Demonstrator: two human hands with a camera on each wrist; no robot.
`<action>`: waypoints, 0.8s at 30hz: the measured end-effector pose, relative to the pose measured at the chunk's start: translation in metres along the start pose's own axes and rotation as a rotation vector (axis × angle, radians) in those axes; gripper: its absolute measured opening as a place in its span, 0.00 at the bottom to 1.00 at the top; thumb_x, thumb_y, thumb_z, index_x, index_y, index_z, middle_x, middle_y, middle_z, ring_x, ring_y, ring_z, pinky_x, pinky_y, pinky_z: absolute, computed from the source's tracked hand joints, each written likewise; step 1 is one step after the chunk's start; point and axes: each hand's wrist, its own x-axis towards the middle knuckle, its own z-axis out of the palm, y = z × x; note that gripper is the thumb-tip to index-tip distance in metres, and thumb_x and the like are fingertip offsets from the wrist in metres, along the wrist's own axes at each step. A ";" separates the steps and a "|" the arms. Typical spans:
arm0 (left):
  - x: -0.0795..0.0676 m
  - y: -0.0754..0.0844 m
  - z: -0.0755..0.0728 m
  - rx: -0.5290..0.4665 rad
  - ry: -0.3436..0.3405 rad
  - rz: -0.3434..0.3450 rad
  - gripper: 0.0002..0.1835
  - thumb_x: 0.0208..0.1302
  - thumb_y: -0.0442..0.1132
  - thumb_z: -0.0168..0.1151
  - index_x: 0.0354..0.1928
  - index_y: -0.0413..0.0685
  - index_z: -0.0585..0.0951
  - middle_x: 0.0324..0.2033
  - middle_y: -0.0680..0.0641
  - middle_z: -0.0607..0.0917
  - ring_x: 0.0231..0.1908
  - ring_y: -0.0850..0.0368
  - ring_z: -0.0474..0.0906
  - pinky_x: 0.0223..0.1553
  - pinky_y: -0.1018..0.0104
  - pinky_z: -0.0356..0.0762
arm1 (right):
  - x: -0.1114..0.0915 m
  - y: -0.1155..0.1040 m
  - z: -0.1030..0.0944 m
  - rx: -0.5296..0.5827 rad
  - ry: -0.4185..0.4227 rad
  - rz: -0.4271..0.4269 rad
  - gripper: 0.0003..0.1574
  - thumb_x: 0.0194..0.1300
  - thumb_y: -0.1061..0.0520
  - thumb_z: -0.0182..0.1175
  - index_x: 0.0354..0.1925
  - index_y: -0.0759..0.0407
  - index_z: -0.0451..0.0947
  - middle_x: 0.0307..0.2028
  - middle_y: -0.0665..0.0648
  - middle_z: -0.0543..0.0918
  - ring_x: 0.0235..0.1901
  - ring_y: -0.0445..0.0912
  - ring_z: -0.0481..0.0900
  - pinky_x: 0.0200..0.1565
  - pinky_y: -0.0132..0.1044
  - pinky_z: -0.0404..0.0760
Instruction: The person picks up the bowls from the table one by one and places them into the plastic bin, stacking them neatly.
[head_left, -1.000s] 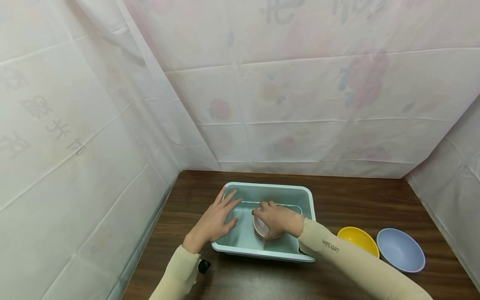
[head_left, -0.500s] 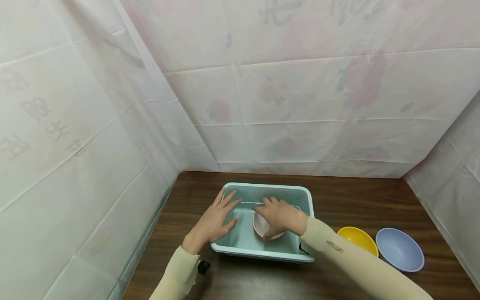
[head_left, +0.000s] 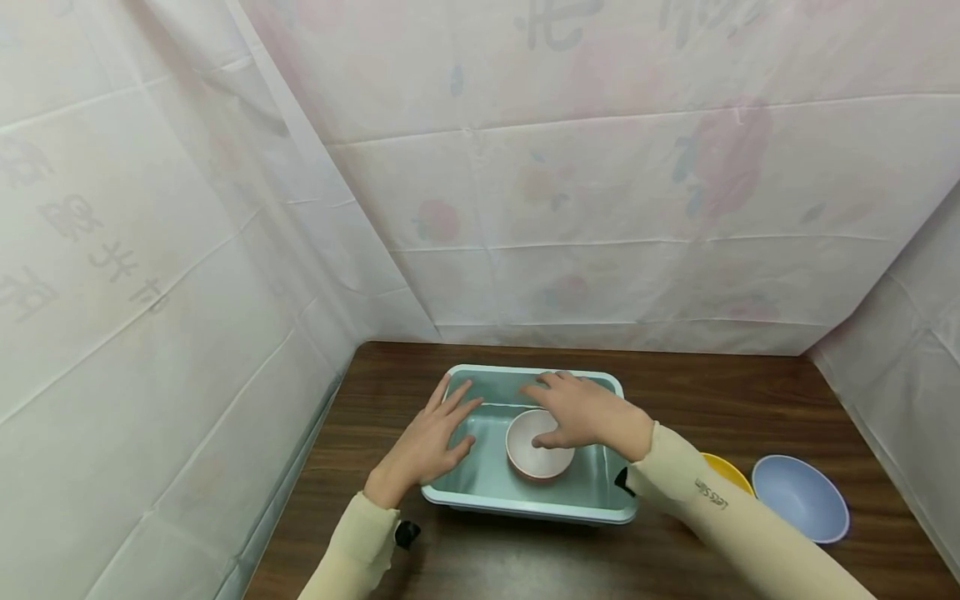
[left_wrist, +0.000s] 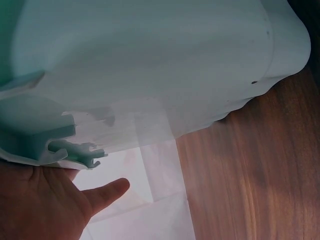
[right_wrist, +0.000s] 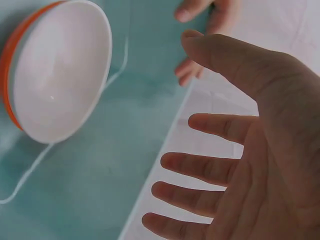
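Observation:
A bowl (head_left: 528,458), white inside with orange showing on its outer side, sits in the pale teal plastic basin (head_left: 525,505). Whether it is one bowl or a nested stack, I cannot tell. My right hand (head_left: 588,412) hovers over the bowl's right side and the back of the basin; in the right wrist view its fingers are straight and apart from the bowl (right_wrist: 62,70). At the basin's left wall, my left hand (head_left: 423,450) rests with fingers spread. The left wrist view shows its thumb (left_wrist: 107,195) extended below the basin's rim.
Right of the basin, a yellow bowl (head_left: 729,472) stands partly hidden behind my right sleeve, beside a light blue bowl (head_left: 801,500). All stand on a dark wood table (head_left: 705,392). White printed sheeting (head_left: 600,208) hangs behind and at both sides.
My right hand has let go of the bowl, risen and moved back to the right, uncovering it. The bowl stays in place. My left hand has not moved.

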 end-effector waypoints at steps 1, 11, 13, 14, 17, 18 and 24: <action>0.000 0.000 0.000 -0.001 -0.001 0.000 0.31 0.75 0.51 0.59 0.76 0.54 0.69 0.81 0.44 0.58 0.82 0.40 0.39 0.74 0.39 0.61 | -0.003 0.002 -0.003 0.002 0.014 0.000 0.46 0.63 0.36 0.71 0.72 0.51 0.70 0.67 0.64 0.74 0.64 0.61 0.75 0.57 0.56 0.81; 0.001 0.001 0.000 -0.015 0.001 0.005 0.31 0.75 0.50 0.60 0.76 0.53 0.69 0.80 0.43 0.58 0.82 0.39 0.39 0.73 0.37 0.62 | -0.041 0.026 -0.007 0.093 0.139 0.089 0.49 0.64 0.36 0.71 0.74 0.53 0.68 0.71 0.65 0.70 0.70 0.64 0.68 0.63 0.66 0.74; 0.001 0.001 0.001 -0.015 0.010 0.010 0.31 0.75 0.50 0.60 0.76 0.52 0.69 0.80 0.42 0.59 0.82 0.39 0.39 0.73 0.37 0.63 | -0.049 0.032 -0.005 0.109 0.170 0.105 0.49 0.63 0.37 0.71 0.75 0.53 0.67 0.71 0.66 0.70 0.70 0.64 0.68 0.64 0.65 0.74; 0.001 0.000 0.001 -0.014 0.016 0.013 0.31 0.74 0.49 0.60 0.76 0.52 0.69 0.80 0.42 0.59 0.82 0.38 0.40 0.73 0.37 0.63 | -0.053 0.034 -0.004 0.119 0.183 0.114 0.50 0.63 0.37 0.71 0.75 0.54 0.67 0.71 0.66 0.70 0.70 0.64 0.68 0.64 0.65 0.74; 0.001 0.000 0.003 -0.008 0.024 0.014 0.31 0.74 0.49 0.60 0.76 0.53 0.70 0.80 0.42 0.60 0.82 0.39 0.40 0.72 0.37 0.64 | -0.066 0.042 0.000 0.124 0.223 0.129 0.49 0.63 0.38 0.71 0.75 0.55 0.67 0.71 0.68 0.71 0.69 0.65 0.70 0.63 0.64 0.75; 0.001 -0.001 0.003 -0.009 0.025 0.015 0.31 0.74 0.49 0.60 0.76 0.53 0.70 0.80 0.42 0.60 0.82 0.38 0.40 0.72 0.37 0.64 | -0.070 0.044 0.002 0.125 0.238 0.132 0.49 0.64 0.39 0.72 0.74 0.56 0.68 0.70 0.68 0.71 0.68 0.65 0.70 0.63 0.64 0.75; -0.001 0.000 0.002 -0.015 0.024 0.015 0.31 0.74 0.49 0.60 0.76 0.53 0.70 0.80 0.42 0.60 0.82 0.39 0.40 0.73 0.37 0.64 | -0.095 0.056 0.009 0.132 0.332 0.144 0.44 0.65 0.44 0.71 0.72 0.61 0.70 0.67 0.69 0.74 0.66 0.67 0.71 0.62 0.66 0.75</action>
